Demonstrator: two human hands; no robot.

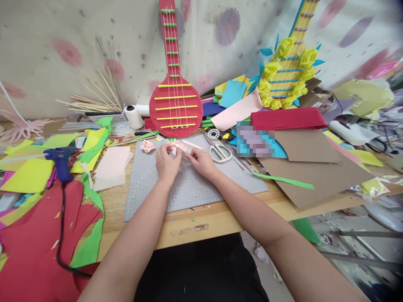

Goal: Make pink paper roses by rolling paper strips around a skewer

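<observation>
Head view: pinching narrow pale-pink paper strip [180, 146] between left hand [168, 160] and right hand [201, 162], over grey gridded cutting mat [147, 184]. Probably mid-shaping, with one crumpled pale-pink paper rosette [147, 146] already formed, flat pale-pink rectangular sheets [110, 168] left unworked.

Pink strip [181, 147] partly hidden by hands [168, 163], perhaps paper, red instrument [175, 100] cropped at top

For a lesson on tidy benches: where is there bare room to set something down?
Bare: the mat between the forearms, and table between the mat and green strip. Crowded: left around the glue gun, and beside the right hand, around the scissors.
</observation>
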